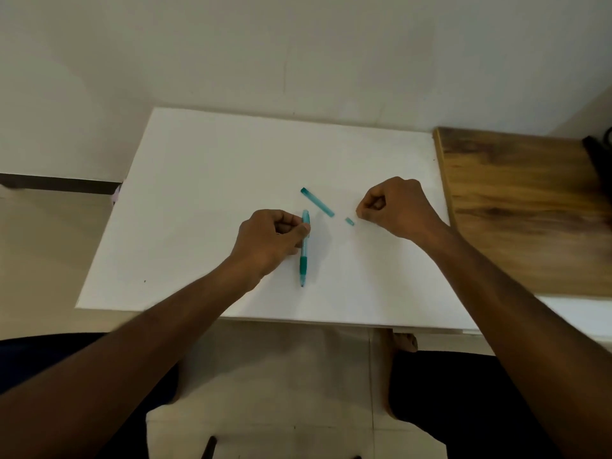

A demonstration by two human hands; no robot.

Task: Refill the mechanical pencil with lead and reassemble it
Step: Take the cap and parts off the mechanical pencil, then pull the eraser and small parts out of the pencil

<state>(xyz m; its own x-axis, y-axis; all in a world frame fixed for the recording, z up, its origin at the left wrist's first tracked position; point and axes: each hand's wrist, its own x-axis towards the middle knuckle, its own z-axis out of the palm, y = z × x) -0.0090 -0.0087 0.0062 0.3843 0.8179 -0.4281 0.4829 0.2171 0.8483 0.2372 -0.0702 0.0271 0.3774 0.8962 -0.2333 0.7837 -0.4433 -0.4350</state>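
A teal mechanical pencil (303, 260) lies on the white board (198, 200) with its tip pointing toward me. My left hand (270, 240) pinches its upper barrel between thumb and fingers. A teal lead tube (317, 202) rests diagonally just beyond the pencil. To the tube's right lies a small teal cap (349, 221). My right hand (397, 207) sits to the right of the cap, fingers curled tight with thumb and forefinger pressed together. Whether a lead is pinched there is too fine to tell.
A wooden tabletop (523, 207) adjoins the board on the right, with a dark object (599, 154) at its far edge. A pale wall stands behind. My knees and the tiled floor show below the board's front edge.
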